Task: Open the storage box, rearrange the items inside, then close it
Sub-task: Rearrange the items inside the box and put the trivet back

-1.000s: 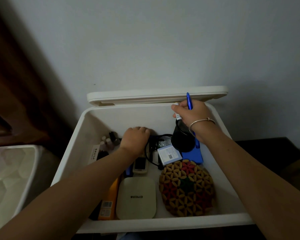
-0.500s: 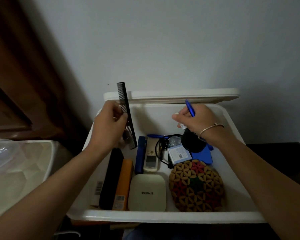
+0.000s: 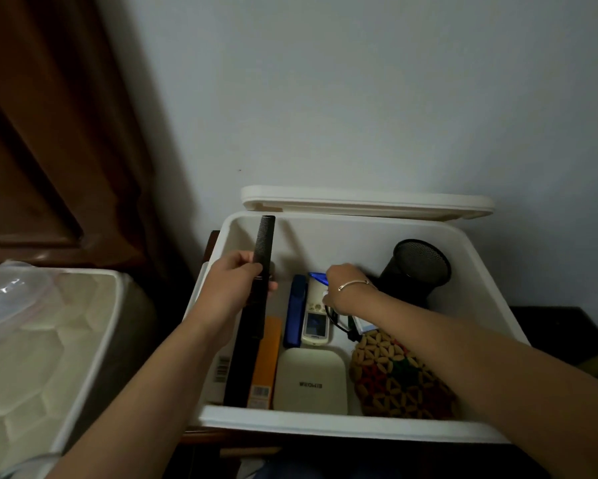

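Left hand [image 3: 237,288] grips the comb [image 3: 265,243] at mid-length. Right hand [image 3: 342,288] holds a blue pen [image 3: 317,276] low inside the box [image 3: 325,423], near its rear wall.

Recommended: lower the comb flat along the box's left wall, parallel to the orange carton [image 3: 268,354], teeth clear of neighbours.

The comb stands over the box's left side, long axis near upright, upper end toward the rear-left corner.

1. a thin pale metal bangle [image 3: 354,283] circles the wrist of my right hand [image 3: 341,289].
2. the bangle is slim and smooth, catching a little light.
3. my left hand [image 3: 237,286] and both forearms are bare as far as they show.
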Demonstrator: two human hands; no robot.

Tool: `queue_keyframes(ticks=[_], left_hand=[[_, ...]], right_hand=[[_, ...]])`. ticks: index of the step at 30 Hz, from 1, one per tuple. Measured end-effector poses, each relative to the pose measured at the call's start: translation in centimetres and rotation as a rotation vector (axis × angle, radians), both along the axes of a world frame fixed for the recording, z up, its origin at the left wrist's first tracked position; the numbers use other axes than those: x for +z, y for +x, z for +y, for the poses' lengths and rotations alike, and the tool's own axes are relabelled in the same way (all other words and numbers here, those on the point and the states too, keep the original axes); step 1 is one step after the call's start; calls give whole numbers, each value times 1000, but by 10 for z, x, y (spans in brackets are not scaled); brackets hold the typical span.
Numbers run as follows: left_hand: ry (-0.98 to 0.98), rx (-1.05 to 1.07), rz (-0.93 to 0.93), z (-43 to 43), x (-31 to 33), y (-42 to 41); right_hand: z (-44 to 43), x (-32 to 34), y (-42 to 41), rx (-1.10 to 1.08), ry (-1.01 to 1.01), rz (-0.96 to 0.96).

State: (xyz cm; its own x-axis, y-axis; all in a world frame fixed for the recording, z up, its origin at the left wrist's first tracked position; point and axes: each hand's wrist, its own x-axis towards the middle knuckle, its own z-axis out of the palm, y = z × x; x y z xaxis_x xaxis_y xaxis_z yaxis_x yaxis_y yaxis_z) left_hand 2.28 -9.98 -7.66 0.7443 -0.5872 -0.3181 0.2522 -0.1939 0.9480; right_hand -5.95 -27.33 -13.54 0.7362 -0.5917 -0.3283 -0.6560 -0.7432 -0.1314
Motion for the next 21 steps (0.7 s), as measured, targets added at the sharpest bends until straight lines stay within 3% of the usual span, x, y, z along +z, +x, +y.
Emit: queue_keyframes(ticks=[11, 21], left_hand=[[59, -12, -45, -1, -7, 5], [55, -24, -28, -1, -6, 5]], right_hand=[[-21, -15, -1, -63, 5, -171], [-25, -27, 5, 71, -308, 38]])
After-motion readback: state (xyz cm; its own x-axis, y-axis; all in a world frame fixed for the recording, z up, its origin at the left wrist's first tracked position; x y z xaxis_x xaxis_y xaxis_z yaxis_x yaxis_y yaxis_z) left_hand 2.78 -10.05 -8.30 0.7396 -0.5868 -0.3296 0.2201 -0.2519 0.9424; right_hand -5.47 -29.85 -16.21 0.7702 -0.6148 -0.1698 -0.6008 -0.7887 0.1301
